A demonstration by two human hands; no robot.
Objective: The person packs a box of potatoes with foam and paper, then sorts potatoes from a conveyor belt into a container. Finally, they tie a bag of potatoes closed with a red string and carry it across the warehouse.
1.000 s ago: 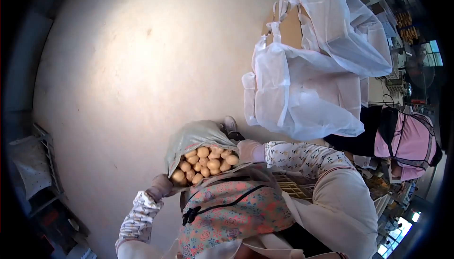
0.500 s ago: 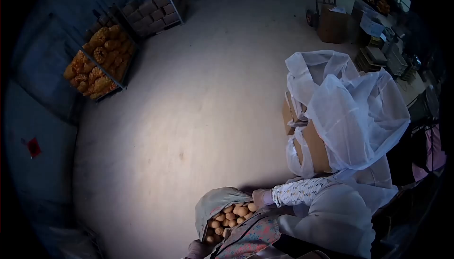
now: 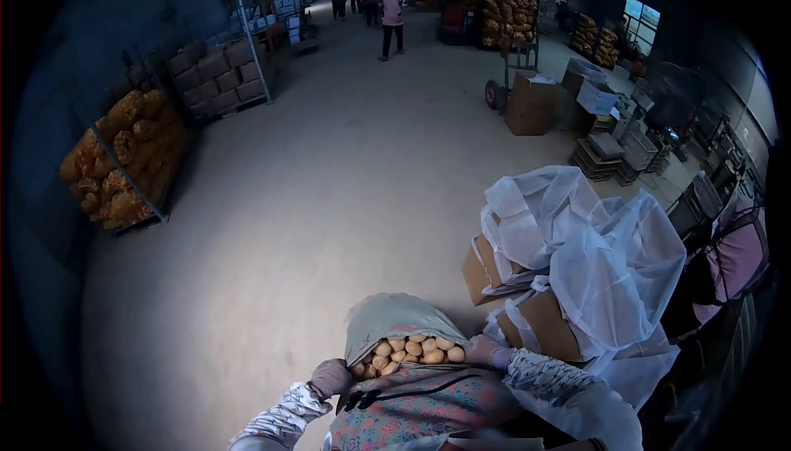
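Note:
A grey-green sack (image 3: 405, 317) hangs open against the front of the floral apron (image 3: 420, 412). Many round, light-brown potatoes (image 3: 409, 352) show in its mouth. My left hand (image 3: 331, 378), in a pale glove, grips the left edge of the sack's opening. At the right edge, my right hand (image 3: 488, 352) is closed on the sack rim, also gloved. Patterned sleeves cover both forearms.
Cardboard boxes lined with white fabric (image 3: 614, 266) stand just to the right. Stacked orange net sacks (image 3: 128, 154) are at the left. Further off are a cardboard box (image 3: 529, 105) by a hand truck, crates (image 3: 606, 154) and several people, one in pink (image 3: 393, 18).
The view has tilted up and turned right, bringing distant people into sight. The sack now sits more level and centred, and my left hand and forearm show more fully.

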